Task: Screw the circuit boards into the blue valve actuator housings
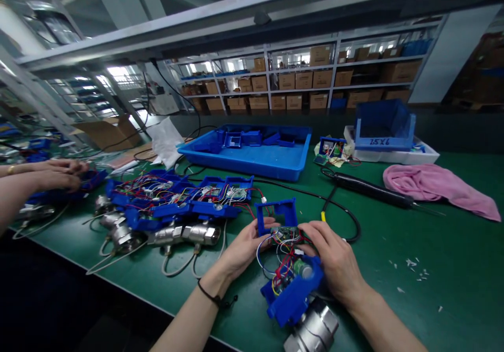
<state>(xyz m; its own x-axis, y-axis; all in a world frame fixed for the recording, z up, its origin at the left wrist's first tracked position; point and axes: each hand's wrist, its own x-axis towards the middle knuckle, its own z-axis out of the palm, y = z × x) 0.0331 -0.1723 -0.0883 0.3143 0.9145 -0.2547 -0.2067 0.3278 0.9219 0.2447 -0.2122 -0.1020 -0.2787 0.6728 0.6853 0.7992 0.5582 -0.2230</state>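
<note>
A blue plastic actuator housing on a steel valve body lies near the table's front edge, with red, blue and white wires spilling out. My left hand pinches a small green circuit board joined to those wires, and its fingers reach the blue open cover just behind. My right hand rests on the housing's far side, fingers curled down among the wires beside the board.
Several more blue wired valve units lie in a row to the left, where another person's hands work. Behind are a blue tray, a black electric screwdriver, a pink cloth and a blue bin.
</note>
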